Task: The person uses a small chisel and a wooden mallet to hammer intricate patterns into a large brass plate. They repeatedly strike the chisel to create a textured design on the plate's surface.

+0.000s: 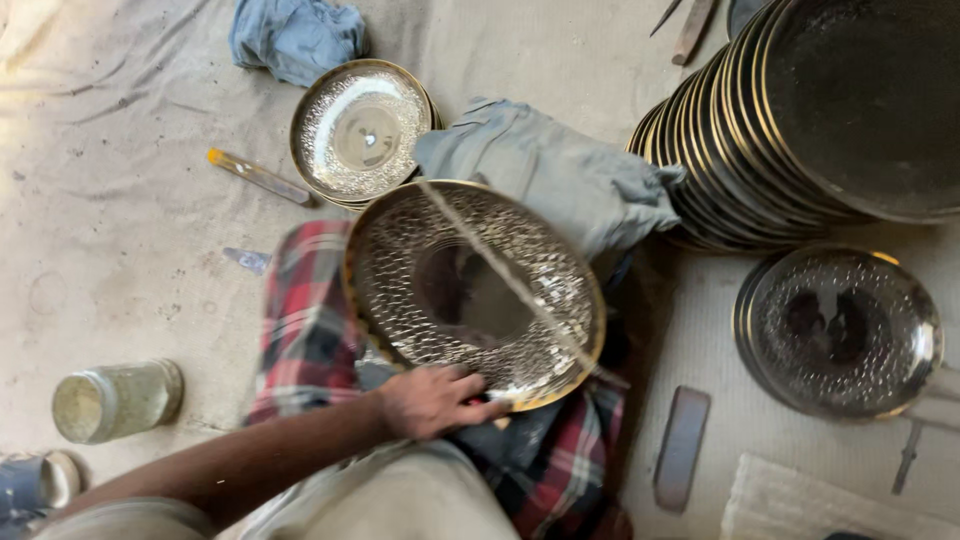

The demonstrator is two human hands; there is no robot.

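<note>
A round hammered metal plate [470, 290] with a golden rim rests tilted on my lap, over a red plaid cloth [305, 340]. My left hand [432, 400] comes in from the lower left and grips the plate's near rim, fingers curled at the edge. A thin bright streak runs diagonally across the plate's face. My right hand is out of the picture.
A small stack of similar hammered plates [360, 130] lies ahead, between a blue cloth [295, 35] and a grey cloth [560, 175]. At right are a tall pile of dark gold-rimmed plates [800, 130] and another plate stack [840, 330]. Also here: jar [115, 400], yellow-tipped tool [260, 178], flat bar [682, 445].
</note>
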